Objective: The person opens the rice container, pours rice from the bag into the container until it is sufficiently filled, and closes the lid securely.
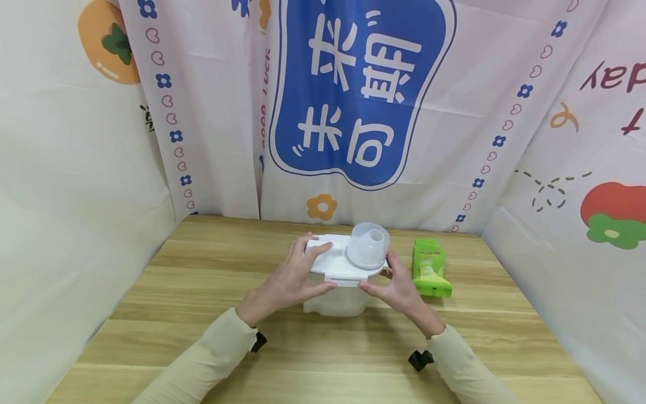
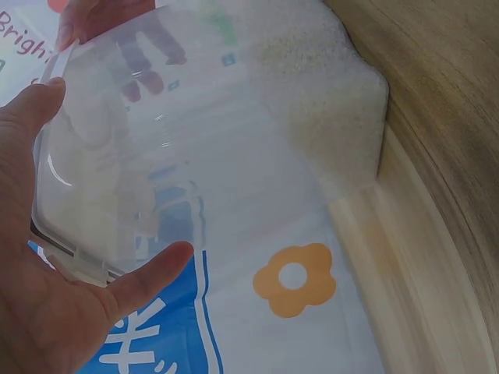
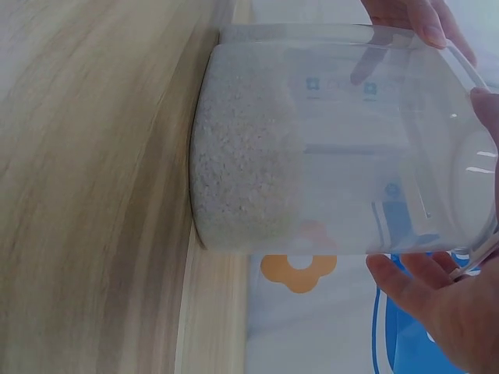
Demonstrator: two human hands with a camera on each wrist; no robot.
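Note:
A clear plastic rice container [image 1: 335, 303] stands on the table, with white rice [image 3: 242, 148] filling its lower part. Its white lid [image 1: 328, 261] is on top and carries a translucent measuring cup [image 1: 367, 249] on the right side. My left hand [image 1: 295, 275] grips the lid's left end, thumb by the front clip [image 1: 345, 279] and fingers over the top and far side. At the other end my right hand [image 1: 398, 283] holds the lid's right edge, its thumb also near the front clip. In the right wrist view the right hand's fingers lie along the container's far side.
A green packet [image 1: 429, 269] lies on the wooden table [image 1: 212, 280] just right of the right hand. Printed cloth [image 1: 217, 140] hangs behind the table and along both sides.

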